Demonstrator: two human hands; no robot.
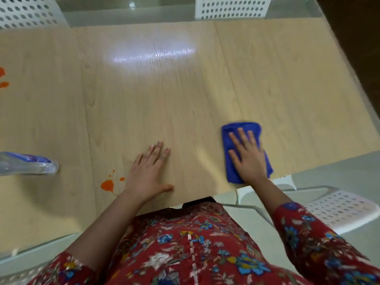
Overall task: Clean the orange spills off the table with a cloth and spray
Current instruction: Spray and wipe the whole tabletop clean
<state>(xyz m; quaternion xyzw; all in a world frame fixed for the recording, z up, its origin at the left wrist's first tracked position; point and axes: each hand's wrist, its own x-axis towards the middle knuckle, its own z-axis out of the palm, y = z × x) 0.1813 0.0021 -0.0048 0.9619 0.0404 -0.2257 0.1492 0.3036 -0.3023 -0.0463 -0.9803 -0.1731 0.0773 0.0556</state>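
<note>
A folded blue cloth lies near the front right edge of the light wooden table. My right hand presses flat on it with straight fingers. Left of it, my left hand rests flat on the bare wood, fingers spread. An orange spill with small droplets sits just left of my left wrist. Two more orange spots show at the far left edge. A clear spray bottle with a blue label stands at the left, partly cut off by the frame.
White perforated chairs stand around the table: two at the far side, one at the near right beside the table's front edge. Grey floor shows beyond the table edges. A light glare marks the table's middle.
</note>
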